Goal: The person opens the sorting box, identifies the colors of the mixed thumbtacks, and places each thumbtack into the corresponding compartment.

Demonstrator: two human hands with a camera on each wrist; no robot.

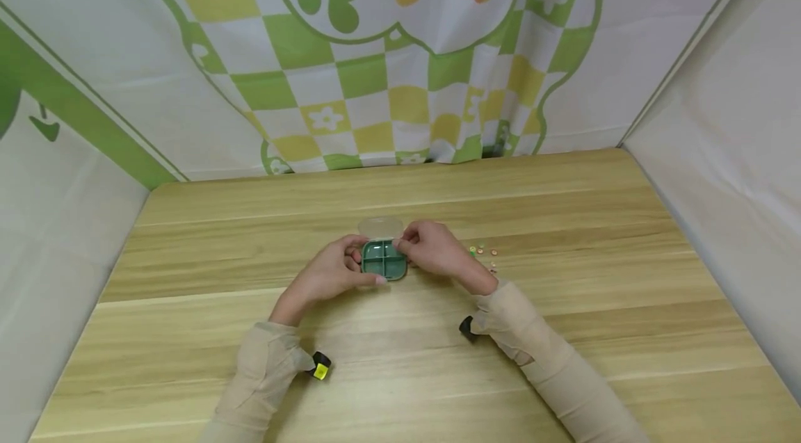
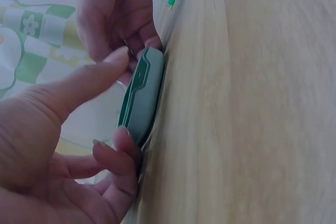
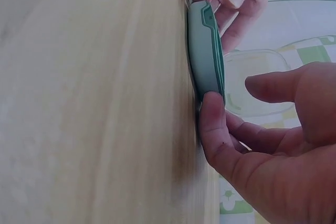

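Note:
A small green pill box [image 1: 384,260] with four-way dividers sits on the wooden table, its clear lid [image 1: 380,227] raised at the back. My left hand [image 1: 328,268] holds the box from the left, thumb along the front edge and fingers curled by the left side. From the right, my right hand [image 1: 433,248] grips the back right corner, its thumb above a compartment. In the right wrist view, fingertips [image 3: 212,111] touch the end of the box [image 3: 205,51], while the thumb stands apart from it. The compartments' insides are hidden in both wrist views.
Several tiny coloured pieces [image 1: 482,250], green and reddish, lie on the table [image 1: 388,380] just right of my right hand. A checked green and yellow curtain [image 1: 375,74] hangs behind the table, with white cloth walls on both sides.

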